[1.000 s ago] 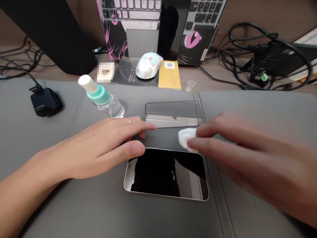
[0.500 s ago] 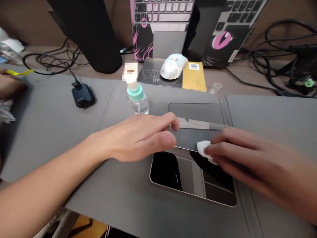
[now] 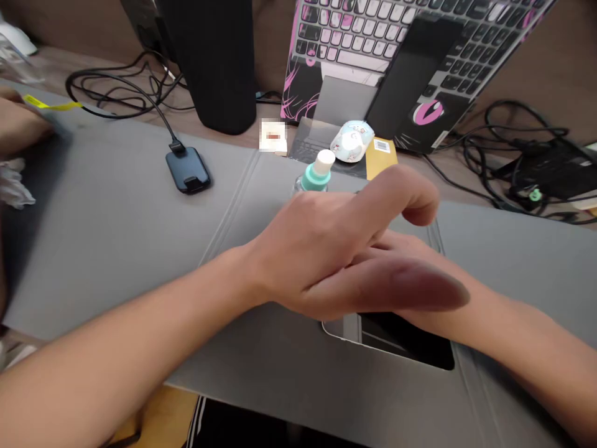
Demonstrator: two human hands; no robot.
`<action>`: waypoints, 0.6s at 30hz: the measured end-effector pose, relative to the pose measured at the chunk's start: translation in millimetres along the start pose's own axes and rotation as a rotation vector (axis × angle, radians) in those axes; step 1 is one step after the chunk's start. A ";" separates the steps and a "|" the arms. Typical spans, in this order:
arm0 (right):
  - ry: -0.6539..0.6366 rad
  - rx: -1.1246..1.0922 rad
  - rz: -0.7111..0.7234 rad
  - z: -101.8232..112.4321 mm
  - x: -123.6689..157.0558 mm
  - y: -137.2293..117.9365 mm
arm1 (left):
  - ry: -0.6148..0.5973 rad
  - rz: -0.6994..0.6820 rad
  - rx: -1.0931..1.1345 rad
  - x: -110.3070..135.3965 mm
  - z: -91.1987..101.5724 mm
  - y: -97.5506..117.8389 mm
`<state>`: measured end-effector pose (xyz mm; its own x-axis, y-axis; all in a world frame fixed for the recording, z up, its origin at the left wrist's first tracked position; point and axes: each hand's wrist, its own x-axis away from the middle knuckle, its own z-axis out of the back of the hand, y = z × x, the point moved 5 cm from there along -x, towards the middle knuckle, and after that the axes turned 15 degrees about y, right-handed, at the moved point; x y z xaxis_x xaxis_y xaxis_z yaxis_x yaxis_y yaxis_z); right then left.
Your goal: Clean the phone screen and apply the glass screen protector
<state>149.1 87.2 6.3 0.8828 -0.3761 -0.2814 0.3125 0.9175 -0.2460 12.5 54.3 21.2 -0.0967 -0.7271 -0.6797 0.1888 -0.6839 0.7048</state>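
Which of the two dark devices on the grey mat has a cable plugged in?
The small dark box at the left: a black cable plugs into its far end. The phone at the front shows none.

This is an office workstation. A sticker-covered pink-and-black laptop (image 3: pixel 373 37), a pale patterned computer mouse (image 3: pixel 352 140) and tangled black cables (image 3: pixel 513 143) line the brown wooden desk's (image 3: pixel 471 180) far edge, behind a grey desk mat (image 3: pixel 116 205).

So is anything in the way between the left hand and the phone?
Yes. The right hand lies under the left hand and over the phone, so it sits between them. Only the phone's near edge shows. The bottle stands behind both hands, not in the way.
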 end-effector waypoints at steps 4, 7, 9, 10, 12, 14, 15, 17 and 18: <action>0.117 -0.038 -0.011 28.9 10.4 0.1 | 0.001 -0.018 -0.067 -0.5 0.7 5.0; 0.279 0.093 -0.186 64.8 40.0 24.5 | -0.027 -0.024 -0.101 -1.4 0.5 2.2; 0.339 0.166 -0.330 81.6 61.2 43.0 | -0.055 -0.022 -0.115 -0.7 -0.5 -1.1; 0.373 0.193 -0.395 87.8 70.9 51.1 | -0.068 -0.025 -0.120 0.0 -1.3 -2.3; 0.452 0.242 -0.487 97.1 87.5 63.9 | -0.089 -0.030 -0.136 1.8 -3.9 -3.3; 0.468 0.283 -0.522 100.4 99.7 73.3 | -0.091 -0.004 -0.202 3.9 -7.4 -3.8; 0.431 0.297 -0.517 99.4 103.7 77.2 | -0.084 0.024 -0.262 5.1 -9.2 -4.4; 0.320 0.313 -0.500 94.8 108.6 83.6 | -0.068 0.121 -0.421 8.3 -12.4 -8.0; 0.284 0.314 -0.499 92.6 110.0 86.2 | -0.085 0.179 -0.489 10.8 -14.8 -10.9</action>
<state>305.6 136.9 40.1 0.4913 -0.7468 -0.4483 0.7867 0.6014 -0.1397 23.9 54.9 3.1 -0.0962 -0.8463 -0.5239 0.6417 -0.4551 0.6173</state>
